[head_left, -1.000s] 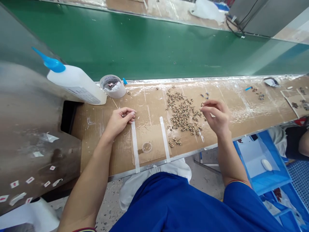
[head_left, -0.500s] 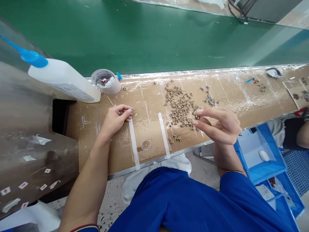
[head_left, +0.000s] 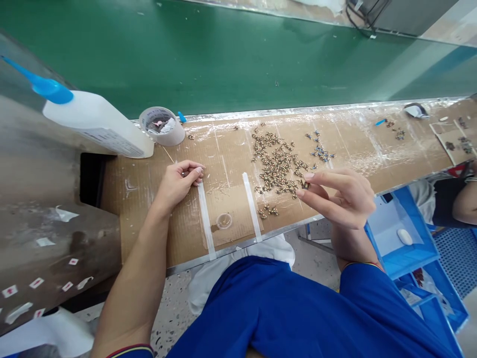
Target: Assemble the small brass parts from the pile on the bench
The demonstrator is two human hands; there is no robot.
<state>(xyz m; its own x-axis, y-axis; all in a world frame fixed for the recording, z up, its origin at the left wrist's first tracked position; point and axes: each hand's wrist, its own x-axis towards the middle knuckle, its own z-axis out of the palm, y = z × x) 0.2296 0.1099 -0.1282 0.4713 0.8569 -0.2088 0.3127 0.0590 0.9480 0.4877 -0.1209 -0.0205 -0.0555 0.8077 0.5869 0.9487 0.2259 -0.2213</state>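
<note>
My left hand (head_left: 181, 183) rests on the cardboard at the left, its thumb and fingers pinched together. Whatever they hold, if anything, is too small to name. A thin stick (head_left: 168, 154) lies just behind its knuckles. On the right, my right hand (head_left: 338, 196) hovers at the edge of a pile of small brass-coloured metal parts (head_left: 278, 166). Between its thumb and fingertip sits one small metal part (head_left: 305, 185). A small clear round dish (head_left: 224, 221) stands on the cardboard between my hands, with a tiny amount of something in it.
A white bottle with a blue nozzle (head_left: 99, 127) and a tape roll holding scraps (head_left: 162, 126) stand at the left. Smaller blue-tinted parts (head_left: 322, 153) lie right of the pile. Behind runs a green belt (head_left: 223, 59). Blue bins (head_left: 410, 263) and another person's arm (head_left: 465, 206) are at the right.
My right hand has shifted slightly down, and the small part between its fingertips shows more clearly. The left hand stays in its place, still pinched. The view has moved a little.
</note>
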